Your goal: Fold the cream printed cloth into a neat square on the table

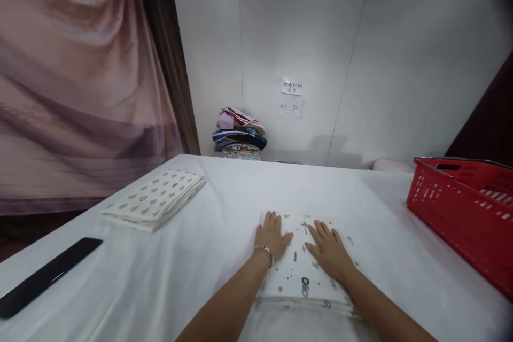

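A folded white cloth (pixel 294 278) with small grey and green prints lies on the white-covered table (pixel 224 192) in front of me. My left hand (pixel 271 236) rests flat on its left side, fingers stretched out, with a bracelet at the wrist. On the cloth's right side lies my right hand (pixel 329 250), palm down and fingers spread. Several folded layers show along the near edge. Farther left sits another folded cloth (pixel 158 197), white with a grey pattern, apart from both hands.
A red plastic basket (pixel 460 214) stands at the table's right edge. At the left lies a long black flat object (pixel 48 278). Behind the table is a pile of folded fabrics (pixel 239 136) near a wall with paper notes (pixel 290 108). Pink curtain fabric (pixel 80 91) hangs at left.
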The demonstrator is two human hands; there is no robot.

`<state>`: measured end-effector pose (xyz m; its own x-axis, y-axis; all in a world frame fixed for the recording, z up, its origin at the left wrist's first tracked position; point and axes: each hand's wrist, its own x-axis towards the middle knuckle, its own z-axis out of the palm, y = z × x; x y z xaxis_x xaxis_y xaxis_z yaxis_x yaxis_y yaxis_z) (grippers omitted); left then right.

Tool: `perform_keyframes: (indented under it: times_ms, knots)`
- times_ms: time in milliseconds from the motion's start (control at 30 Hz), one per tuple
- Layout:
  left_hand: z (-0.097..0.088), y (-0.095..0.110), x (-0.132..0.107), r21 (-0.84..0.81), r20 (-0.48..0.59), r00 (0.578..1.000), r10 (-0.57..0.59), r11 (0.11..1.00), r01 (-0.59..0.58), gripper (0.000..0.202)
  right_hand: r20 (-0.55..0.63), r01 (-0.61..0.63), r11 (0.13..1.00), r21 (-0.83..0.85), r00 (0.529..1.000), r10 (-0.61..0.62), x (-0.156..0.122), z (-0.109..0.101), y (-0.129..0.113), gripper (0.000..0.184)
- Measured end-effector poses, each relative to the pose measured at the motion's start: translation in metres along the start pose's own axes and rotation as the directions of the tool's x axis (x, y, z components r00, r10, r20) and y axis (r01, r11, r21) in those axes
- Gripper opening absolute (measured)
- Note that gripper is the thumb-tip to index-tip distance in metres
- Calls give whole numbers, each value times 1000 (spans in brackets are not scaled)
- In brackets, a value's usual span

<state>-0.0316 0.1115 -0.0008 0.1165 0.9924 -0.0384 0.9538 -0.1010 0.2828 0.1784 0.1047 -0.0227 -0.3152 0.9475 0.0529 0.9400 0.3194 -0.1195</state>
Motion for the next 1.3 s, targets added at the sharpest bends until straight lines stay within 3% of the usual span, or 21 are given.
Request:
perform_keyframes:
  times_ms: [467, 633, 800, 967, 1133, 1300]
  knots:
    - [-5, 4, -4, -42, 51, 999, -9, 999, 12, 75, -50, 11, 999, -45, 999, -14, 1, 10, 5, 59]
    - [-3, 2, -5, -84, -65, 998, -9, 996, 4, 63, -91, 26, 999, -42, 995, -30, 1, 15, 9, 57]
    - [-2, -4, -1, -243, -118, 974, -191, 957, 159, 55, -56, 6, 999, -35, 998, -8, 1, 12, 8, 57]
    - [-1, -10, 3, -388, -110, 910, -400, 860, 331, 56, -22, -6, 1000, -24, 1000, 6, 1, 8, 6, 57]
    - [-3, -11, 4, -303, -61, 900, -432, 867, 396, 53, -1, -20, 1000, -21, 1000, 20, 1, 5, 5, 58]
    - [-11, -12, 2, -269, -68, 916, -396, 891, 365, 45, 8, -20, 1000, -13, 1000, 20, 0, 4, 5, 58]
